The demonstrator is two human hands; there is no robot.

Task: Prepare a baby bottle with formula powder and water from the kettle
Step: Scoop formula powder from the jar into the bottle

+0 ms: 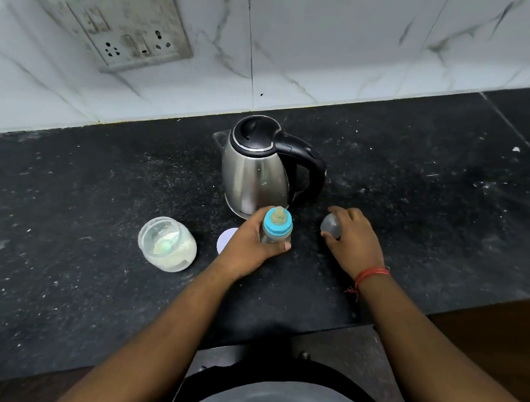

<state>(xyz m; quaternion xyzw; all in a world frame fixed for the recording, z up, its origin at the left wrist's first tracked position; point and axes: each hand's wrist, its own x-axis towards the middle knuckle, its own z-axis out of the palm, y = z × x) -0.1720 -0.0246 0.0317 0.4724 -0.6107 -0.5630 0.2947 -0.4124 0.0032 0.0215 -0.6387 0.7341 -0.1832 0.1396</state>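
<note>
A baby bottle (276,230) with a blue collar and a nipple on top stands upright on the black counter (99,194). My left hand (247,247) grips its body. To the right, my right hand (354,239) holds the bottle's clear dome cap (330,226) just above or on the counter. Behind the bottle stands a steel kettle (256,171) with a black lid and handle, spout pointing left. An open clear jar (167,244) of pale formula powder, with a scoop inside, sits left of my left hand.
A white round lid (226,239) lies flat on the counter, partly hidden by my left hand. A marble-tiled wall with a socket plate (125,28) rises behind the counter. The counter's front edge runs close to my body.
</note>
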